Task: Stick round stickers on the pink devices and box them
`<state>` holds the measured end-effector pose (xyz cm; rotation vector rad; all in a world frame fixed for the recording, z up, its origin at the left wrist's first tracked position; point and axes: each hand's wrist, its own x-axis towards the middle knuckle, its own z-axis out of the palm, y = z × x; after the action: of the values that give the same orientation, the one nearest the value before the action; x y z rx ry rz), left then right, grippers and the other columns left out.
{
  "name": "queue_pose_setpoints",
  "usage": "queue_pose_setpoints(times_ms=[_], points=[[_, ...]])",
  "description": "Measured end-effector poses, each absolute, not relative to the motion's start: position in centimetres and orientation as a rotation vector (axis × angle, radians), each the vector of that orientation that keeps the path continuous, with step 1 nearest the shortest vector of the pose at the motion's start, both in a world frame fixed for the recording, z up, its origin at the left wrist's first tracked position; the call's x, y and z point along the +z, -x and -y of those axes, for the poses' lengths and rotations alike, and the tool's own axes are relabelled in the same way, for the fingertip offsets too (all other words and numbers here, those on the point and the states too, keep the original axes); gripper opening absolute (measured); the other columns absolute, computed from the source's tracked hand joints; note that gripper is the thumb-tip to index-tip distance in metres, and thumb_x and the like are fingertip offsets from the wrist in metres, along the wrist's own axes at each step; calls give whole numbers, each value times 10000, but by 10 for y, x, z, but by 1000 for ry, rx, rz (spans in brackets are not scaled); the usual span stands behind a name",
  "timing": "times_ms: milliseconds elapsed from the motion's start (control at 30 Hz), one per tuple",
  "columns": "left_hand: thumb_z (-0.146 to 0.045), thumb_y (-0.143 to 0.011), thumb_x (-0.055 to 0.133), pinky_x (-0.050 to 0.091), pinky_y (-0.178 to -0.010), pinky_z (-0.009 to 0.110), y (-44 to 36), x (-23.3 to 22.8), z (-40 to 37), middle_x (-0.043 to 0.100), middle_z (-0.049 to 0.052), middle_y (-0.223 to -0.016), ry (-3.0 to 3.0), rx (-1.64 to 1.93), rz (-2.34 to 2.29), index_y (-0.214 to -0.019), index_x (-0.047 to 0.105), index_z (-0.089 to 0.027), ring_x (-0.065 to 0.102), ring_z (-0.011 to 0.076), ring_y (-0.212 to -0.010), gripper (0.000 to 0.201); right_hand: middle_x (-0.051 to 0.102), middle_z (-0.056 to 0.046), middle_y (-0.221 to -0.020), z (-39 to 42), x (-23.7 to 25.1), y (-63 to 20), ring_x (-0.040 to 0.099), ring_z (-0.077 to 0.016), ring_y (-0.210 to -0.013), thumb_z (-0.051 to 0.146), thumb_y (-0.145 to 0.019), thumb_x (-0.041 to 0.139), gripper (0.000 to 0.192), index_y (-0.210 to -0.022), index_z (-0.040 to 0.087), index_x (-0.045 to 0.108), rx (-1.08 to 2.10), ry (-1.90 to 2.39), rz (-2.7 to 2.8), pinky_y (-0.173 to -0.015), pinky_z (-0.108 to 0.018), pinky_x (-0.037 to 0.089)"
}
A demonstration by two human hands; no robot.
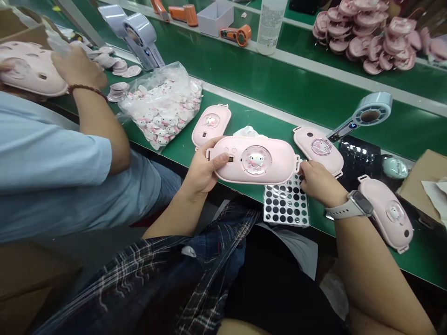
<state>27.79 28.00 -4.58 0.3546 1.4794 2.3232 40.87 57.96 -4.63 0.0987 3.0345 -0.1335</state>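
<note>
I hold a pink oval device [275, 163] with a round cat emblem window level above the green table's front edge. My left hand [204, 167] grips its left end, thumb lying on top near the small buttons. My right hand [314, 181], with a watch on the wrist, pinches the tab at its right end. Just under it lies a sheet of black round stickers [286, 202].
Three more pink devices [211, 124] [319, 149] [387, 214] lie on the green table [279, 88]. A clear bag of cat emblems [164, 109] sits to the left. A co-worker's hand [78, 70] holds another pink device [30, 67]. Grey handheld fans [363, 114], a cardboard box [424, 179] and pink parts [370, 35] lie further off.
</note>
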Motion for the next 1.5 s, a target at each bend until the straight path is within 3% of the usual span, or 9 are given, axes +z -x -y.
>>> queue_pose_setpoints(times_ms=[133, 267, 433, 733, 1100, 1267, 1333, 1433, 1500], points=[[-417, -596, 986, 612, -782, 297, -284, -45, -279, 795, 76, -1010, -304, 2359, -1421, -1120, 732, -185, 762, 238, -926, 626, 659, -106, -885, -579, -41, -407, 625, -271, -846, -50, -720, 571, 283, -890, 176, 573, -179, -152, -2996, -741, -334, 465], [-441, -640, 964, 615, -861, 330, -292, -46, -280, 791, 124, -1114, -249, 2351, -1398, -1146, 737, -153, 752, 283, -1041, 625, 651, -60, -816, -578, -28, -411, 605, -229, -771, -30, -784, 583, 235, -781, 202, 539, -247, -205, -2953, -701, -313, 435], [-531, -672, 934, 618, -928, 396, -299, -52, -283, 782, 164, -1166, -194, 2319, -1322, -1140, 744, -136, 740, 333, -1107, 641, 687, -59, -857, -576, -20, -416, 620, -248, -836, 58, -855, 641, 175, -772, 204, 593, -332, -236, -2907, -759, -340, 449], [-442, -642, 965, 588, -1035, 451, -316, -51, -297, 742, 174, -1280, -204, 2229, -1149, -1234, 689, -150, 683, 373, -1238, 716, 686, -39, -776, -573, -11, -419, 621, -265, -920, 72, -833, 692, 261, -651, 218, 575, -422, -213, -2790, -801, -346, 461], [-297, -606, 956, 499, -1135, 450, -337, -40, -302, 653, 112, -1414, -300, 2178, -1027, -1328, 552, -247, 588, 347, -1363, 829, 761, -33, -1075, -585, 6, -430, 689, -259, -1035, 195, -873, 631, 165, -736, 233, 548, -739, -328, -2573, -873, -364, 511], [-296, -619, 959, 482, -1139, 455, -348, -35, -310, 650, 145, -1420, -389, 2101, -1084, -1392, 564, -206, 573, 362, -1368, 873, 719, -85, -933, -569, 0, -449, 687, -295, -918, 202, -864, 529, 100, -774, 243, 516, -587, -315, -2822, -852, -439, 529], [-316, -636, 954, 466, -1156, 473, -351, -34, -311, 653, 154, -1417, -415, 2093, -1117, -1388, 583, -189, 565, 372, -1373, 847, 704, -121, -931, -556, -5, -459, 684, -336, -989, 210, -862, 492, 94, -781, 251, 470, -555, -286, -3019, -908, -489, 526], [-332, -660, 937, 460, -1154, 484, -353, -34, -313, 650, 156, -1422, -397, 2094, -1139, -1389, 583, -189, 560, 379, -1376, 822, 712, -145, -984, -540, -14, -468, 675, -352, -1104, 250, -893, 472, 75, -820, 259, 455, -713, -211, -3102, -956, -495, 532], [-358, -709, 889, 469, -1136, 490, -354, -34, -314, 655, 157, -1411, -352, 2099, -1088, -1375, 579, -187, 573, 381, -1359, 754, 710, -115, -925, -535, -22, -467, 697, -322, -1038, 248, -895, 477, 84, -819, 266, 447, -856, -136, -2995, -943, -472, 548]])
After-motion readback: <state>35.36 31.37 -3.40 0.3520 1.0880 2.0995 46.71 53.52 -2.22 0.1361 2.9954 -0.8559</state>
